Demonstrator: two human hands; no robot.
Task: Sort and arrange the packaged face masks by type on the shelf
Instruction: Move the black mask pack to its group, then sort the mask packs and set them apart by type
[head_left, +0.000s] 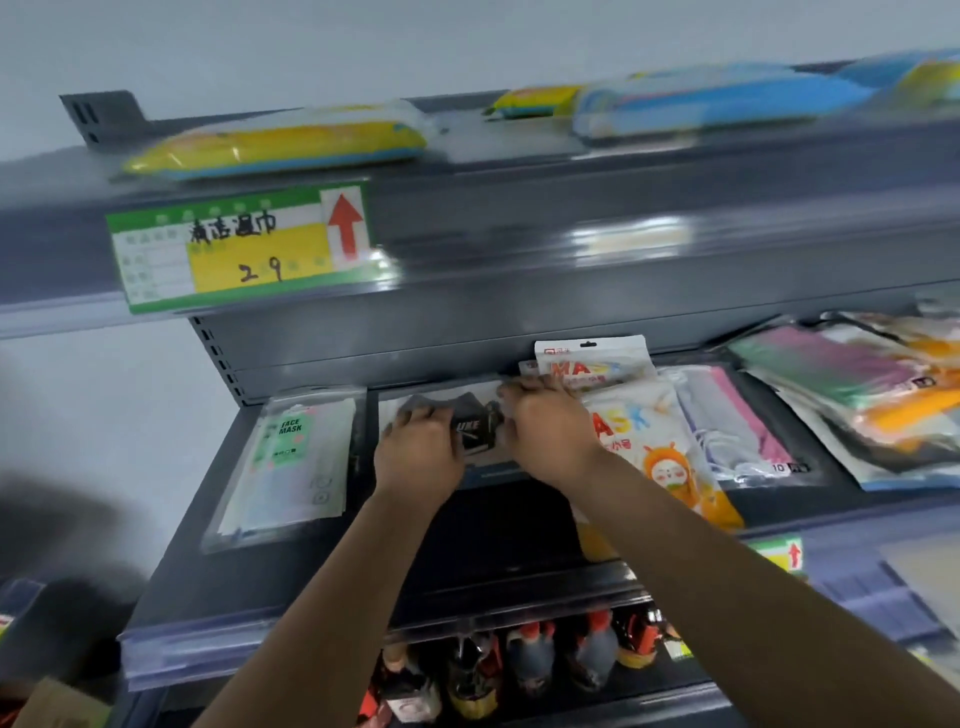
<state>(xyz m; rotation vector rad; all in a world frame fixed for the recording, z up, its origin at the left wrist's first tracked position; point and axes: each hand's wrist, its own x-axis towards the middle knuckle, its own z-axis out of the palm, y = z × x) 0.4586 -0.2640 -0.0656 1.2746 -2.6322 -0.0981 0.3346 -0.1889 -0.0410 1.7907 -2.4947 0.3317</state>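
The black mask pack (467, 431) is held flat on the shelf (291, 582) between both hands, left hand (418, 457) and right hand (545, 431), fingers curled on its ends, long side lying left to right.

two hands (415, 452), one price tag (244, 249), one green face-mask pack (291, 462).
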